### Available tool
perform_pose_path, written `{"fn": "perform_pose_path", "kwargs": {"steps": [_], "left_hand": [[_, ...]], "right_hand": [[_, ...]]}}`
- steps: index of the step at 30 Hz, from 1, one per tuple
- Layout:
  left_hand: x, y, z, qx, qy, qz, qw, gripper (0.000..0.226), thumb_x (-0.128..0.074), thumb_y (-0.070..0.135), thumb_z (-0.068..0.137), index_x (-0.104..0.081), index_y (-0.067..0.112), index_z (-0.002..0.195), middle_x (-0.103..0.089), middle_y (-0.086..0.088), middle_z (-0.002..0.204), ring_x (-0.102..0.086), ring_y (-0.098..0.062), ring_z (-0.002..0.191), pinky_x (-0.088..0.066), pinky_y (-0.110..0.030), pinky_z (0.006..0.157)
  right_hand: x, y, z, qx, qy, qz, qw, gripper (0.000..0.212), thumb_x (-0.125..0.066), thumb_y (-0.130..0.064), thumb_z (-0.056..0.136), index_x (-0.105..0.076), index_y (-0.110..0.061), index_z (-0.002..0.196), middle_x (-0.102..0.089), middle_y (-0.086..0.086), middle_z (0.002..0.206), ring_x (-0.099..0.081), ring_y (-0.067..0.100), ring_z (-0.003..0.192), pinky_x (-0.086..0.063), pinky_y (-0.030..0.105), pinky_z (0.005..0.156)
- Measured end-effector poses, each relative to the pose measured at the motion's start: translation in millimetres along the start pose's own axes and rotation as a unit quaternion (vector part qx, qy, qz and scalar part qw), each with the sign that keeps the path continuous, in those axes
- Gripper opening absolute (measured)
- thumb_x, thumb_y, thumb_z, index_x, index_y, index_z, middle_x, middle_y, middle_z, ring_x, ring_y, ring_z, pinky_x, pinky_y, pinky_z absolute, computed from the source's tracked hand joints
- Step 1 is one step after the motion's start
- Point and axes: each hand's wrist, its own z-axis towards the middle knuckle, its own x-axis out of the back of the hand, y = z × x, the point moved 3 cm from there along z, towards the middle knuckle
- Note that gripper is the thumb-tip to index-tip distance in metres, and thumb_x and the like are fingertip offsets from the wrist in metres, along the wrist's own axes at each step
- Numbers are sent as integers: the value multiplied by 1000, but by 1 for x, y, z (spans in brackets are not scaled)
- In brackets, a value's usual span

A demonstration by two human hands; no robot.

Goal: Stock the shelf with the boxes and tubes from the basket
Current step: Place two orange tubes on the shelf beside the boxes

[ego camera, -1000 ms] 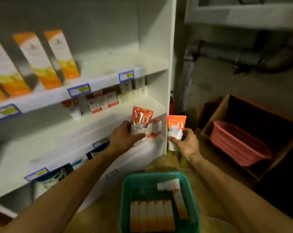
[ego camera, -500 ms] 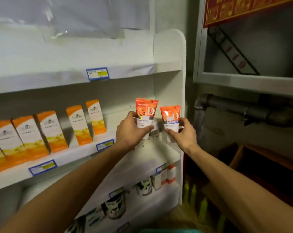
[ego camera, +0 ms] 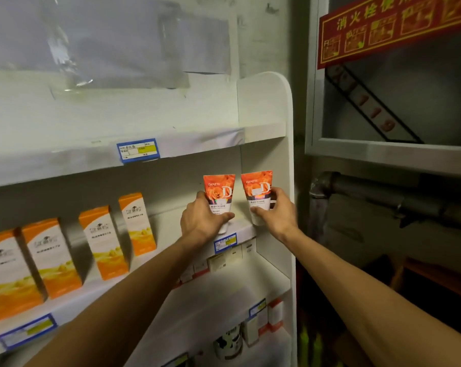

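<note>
Two tubes reach the shelf (ego camera: 246, 229) together: the left hand (ego camera: 201, 221) wraps the left tube (ego camera: 220, 193), the right hand (ego camera: 275, 214) pinches the right tube (ego camera: 258, 193), both upright, caps down, at the shelf's right end. Placing is underway; next, probably, seat them, let go, return to the basket.

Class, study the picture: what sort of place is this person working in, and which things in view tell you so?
Probably a shop or its stockroom: white shelving with price labels on the edges, rows of identical orange boxes, and matching tubes being set out.
</note>
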Motion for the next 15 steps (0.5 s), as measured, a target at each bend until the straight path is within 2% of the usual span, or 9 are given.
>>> {"fn": "perform_pose_path", "kwargs": {"steps": [4,11,15], "left_hand": [[-27,-3,15,5,-8,-7,1000,68,-83,57,69,-50,23,118,-69,1,114,-68,-21,96,-54,-32,73],[-56,0,38,7,6,-34,999,71,-85,59,63,-49,23,113,-68,3,106,-68,-21,93,-58,-37,76],[-67,1,45,1,7,-46,999,70,-85,58,63,-49,24,112,-69,3,105,-69,-20,91,-59,-40,78]], "right_hand": [[-9,14,16,1,-7,3,1000,63,-79,-21,84,-47,-20,138,-63,3,131,-62,23,118,-52,46,102],[-14,28,42,38,-35,-20,998,54,-74,-19,89,-48,-21,136,-64,2,130,-62,22,118,-51,40,100],[-12,33,49,58,-51,-35,996,53,-70,-19,91,-45,-20,139,-64,2,129,-62,22,117,-52,46,102]]}}
